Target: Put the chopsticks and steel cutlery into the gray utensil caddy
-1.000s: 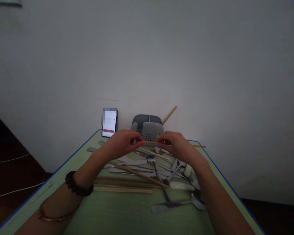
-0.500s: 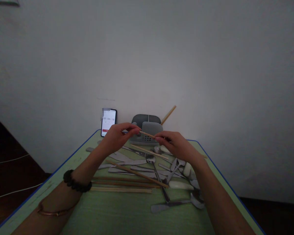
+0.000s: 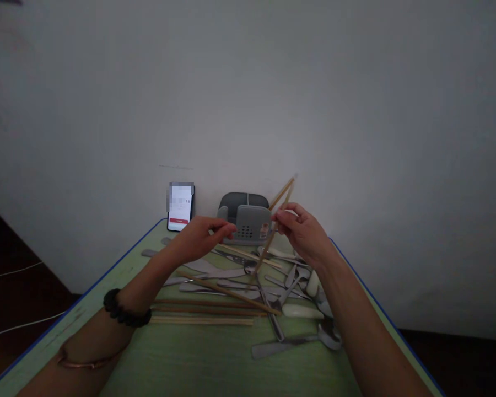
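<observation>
My right hand [image 3: 303, 232] pinches a wooden chopstick [image 3: 265, 247] and holds it steeply tilted, its upper end near the wall and its lower end over the cutlery pile. My left hand [image 3: 200, 237] hovers just left of it, fingers curled with nothing visible in them. Behind both hands stands a grey cutlery holder [image 3: 248, 220] with another chopstick [image 3: 282, 192] leaning out of it to the right.
Several chopsticks [image 3: 209, 311], metal spoons and knives [image 3: 281, 300] lie scattered on the green table [image 3: 198, 364]. A lit phone [image 3: 180, 206] leans on the white wall at the back left. Cables run over the dark floor at left.
The chopstick was held level between both hands. My left hand let go, and my right hand swung it up to a steep tilt beside the holder.
</observation>
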